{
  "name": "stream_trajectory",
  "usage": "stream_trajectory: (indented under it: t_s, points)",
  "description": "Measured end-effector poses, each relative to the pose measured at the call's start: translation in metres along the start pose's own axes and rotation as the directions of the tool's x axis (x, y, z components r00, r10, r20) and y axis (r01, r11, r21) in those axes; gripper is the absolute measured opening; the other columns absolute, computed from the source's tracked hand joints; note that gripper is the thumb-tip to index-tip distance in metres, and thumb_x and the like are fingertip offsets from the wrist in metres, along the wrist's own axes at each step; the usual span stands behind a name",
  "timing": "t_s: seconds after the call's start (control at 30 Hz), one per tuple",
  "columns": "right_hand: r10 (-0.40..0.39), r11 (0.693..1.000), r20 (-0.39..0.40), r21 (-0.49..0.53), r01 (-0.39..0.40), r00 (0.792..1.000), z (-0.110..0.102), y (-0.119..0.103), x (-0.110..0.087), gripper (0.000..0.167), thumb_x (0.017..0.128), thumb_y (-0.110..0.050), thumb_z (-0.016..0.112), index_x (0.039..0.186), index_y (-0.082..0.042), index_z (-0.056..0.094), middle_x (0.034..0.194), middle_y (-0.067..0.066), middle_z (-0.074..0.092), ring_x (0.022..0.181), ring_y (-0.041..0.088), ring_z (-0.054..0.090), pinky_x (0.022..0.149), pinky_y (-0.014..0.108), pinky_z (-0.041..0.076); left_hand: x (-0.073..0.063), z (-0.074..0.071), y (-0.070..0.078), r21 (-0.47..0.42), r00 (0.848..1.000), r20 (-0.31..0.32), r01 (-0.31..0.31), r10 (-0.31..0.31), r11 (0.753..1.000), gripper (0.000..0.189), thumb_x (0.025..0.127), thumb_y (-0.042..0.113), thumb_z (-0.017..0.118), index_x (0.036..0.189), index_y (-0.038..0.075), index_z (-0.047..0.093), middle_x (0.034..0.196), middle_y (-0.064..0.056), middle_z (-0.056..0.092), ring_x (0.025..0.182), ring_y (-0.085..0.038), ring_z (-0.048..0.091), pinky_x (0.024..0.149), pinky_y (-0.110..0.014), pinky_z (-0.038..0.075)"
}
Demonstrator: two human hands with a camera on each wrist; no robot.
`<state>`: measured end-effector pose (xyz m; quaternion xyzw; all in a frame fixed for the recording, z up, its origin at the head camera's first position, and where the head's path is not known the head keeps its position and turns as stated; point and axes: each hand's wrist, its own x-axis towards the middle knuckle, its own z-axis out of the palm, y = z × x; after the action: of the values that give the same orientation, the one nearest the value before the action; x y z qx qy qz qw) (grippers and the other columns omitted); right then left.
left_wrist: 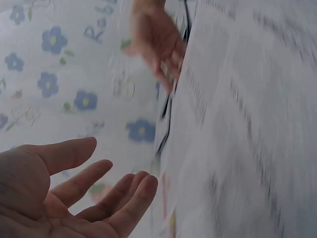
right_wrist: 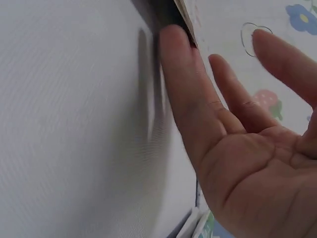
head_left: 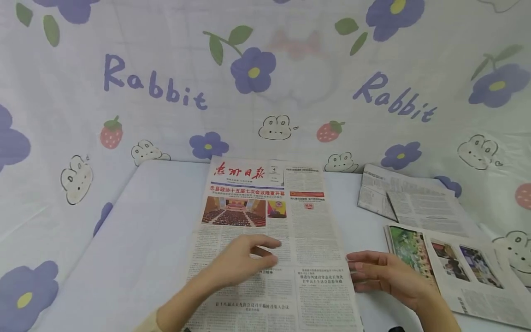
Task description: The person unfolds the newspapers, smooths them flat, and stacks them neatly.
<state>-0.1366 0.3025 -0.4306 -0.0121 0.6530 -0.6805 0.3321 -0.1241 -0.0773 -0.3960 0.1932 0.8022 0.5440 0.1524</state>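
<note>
A newspaper (head_left: 315,249) with red title characters and a photo of a hall lies upright in front of me on the white table. Over its middle is my left hand (head_left: 244,258), fingers loosely bent and nothing between them. The left wrist view shows this hand (left_wrist: 94,193) with its fingers apart, beside the blurred printed sheet (left_wrist: 237,124). At the paper's right edge is my right hand (head_left: 386,276), its fingers extended. In the right wrist view, the fingertips of that hand (right_wrist: 247,163) come up to a thin paper edge; whether they touch it I cannot tell.
To the right lie an opened newspaper with colour photos (head_left: 469,272) and, behind it, a folded grey newspaper (head_left: 419,203). A white sheet printed with rabbits and flowers (head_left: 166,124) hangs behind the table (head_left: 137,230). Small dark objects show at the bottom edge.
</note>
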Motion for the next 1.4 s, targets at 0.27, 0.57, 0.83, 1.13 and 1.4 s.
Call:
stream_trajectory:
  t_s: [0.27, 0.57, 0.83, 1.13, 1.4]
  points:
    - [-0.097, 0.995, -0.032, -0.009, 0.097, 0.995, 0.002, 0.005, 0.0, 0.047, 0.098, -0.002, 0.06, 0.141, 0.008, 0.044, 0.127, 0.015, 0.062, 0.113, 0.029, 0.062, 0.093, 0.044, 0.049, 0.033, 0.081, 0.014, -0.169, 0.996, 0.067, -0.047, 0.059, 0.985, 0.032, 0.093, 0.018, 0.07, 0.124, 0.01, 0.069, 0.12, 0.002, 0.065, 0.096, -0.004, 0.063, 0.077, -0.023, 0.051]
    - [-0.114, 0.993, -0.018, 0.001, 0.114, 0.993, 0.01, 0.006, -0.002, 0.036, 0.098, 0.0, 0.058, 0.134, 0.005, 0.055, 0.122, 0.013, 0.065, 0.107, 0.027, 0.065, 0.087, 0.047, 0.053, 0.058, 0.127, 0.008, -0.005, 0.992, -0.059, -0.116, 0.115, 0.993, 0.038, 0.091, 0.019, 0.072, 0.124, 0.003, 0.065, 0.122, -0.003, 0.06, 0.095, -0.006, 0.059, 0.079, -0.02, 0.049]
    - [-0.129, 0.991, 0.004, -0.042, 0.129, 0.992, 0.02, 0.005, 0.0, 0.036, 0.096, -0.001, 0.062, 0.13, 0.007, 0.059, 0.125, 0.016, 0.063, 0.108, 0.027, 0.064, 0.087, 0.047, 0.053, 0.064, 0.132, 0.004, -0.154, 0.99, -0.119, -0.088, 0.07, 0.984, 0.041, 0.088, 0.026, 0.077, 0.119, 0.0, 0.066, 0.112, -0.002, 0.066, 0.089, -0.007, 0.065, 0.073, -0.019, 0.052]
    - [-0.151, 0.989, -0.011, -0.001, 0.151, 0.989, 0.02, 0.012, 0.002, 0.032, 0.098, -0.002, 0.059, 0.128, 0.008, 0.061, 0.123, 0.014, 0.065, 0.108, 0.025, 0.065, 0.088, 0.043, 0.052, 0.069, 0.133, 0.0, -0.147, 0.992, -0.107, -0.089, 0.073, 0.985, 0.042, 0.087, 0.019, 0.078, 0.123, 0.001, 0.064, 0.111, -0.005, 0.066, 0.082, -0.002, 0.063, 0.069, -0.018, 0.051]
    - [-0.121, 0.993, -0.088, -0.014, 0.121, 0.989, 0.02, 0.012, 0.002, 0.025, 0.096, -0.005, 0.063, 0.119, 0.003, 0.069, 0.116, 0.008, 0.069, 0.104, 0.022, 0.066, 0.086, 0.041, 0.054, 0.071, 0.131, -0.002, -0.12, 0.991, -0.078, -0.118, 0.109, 0.986, 0.035, 0.088, 0.002, 0.07, 0.123, 0.006, 0.068, 0.112, -0.004, 0.067, 0.081, -0.001, 0.064, 0.069, -0.018, 0.052]
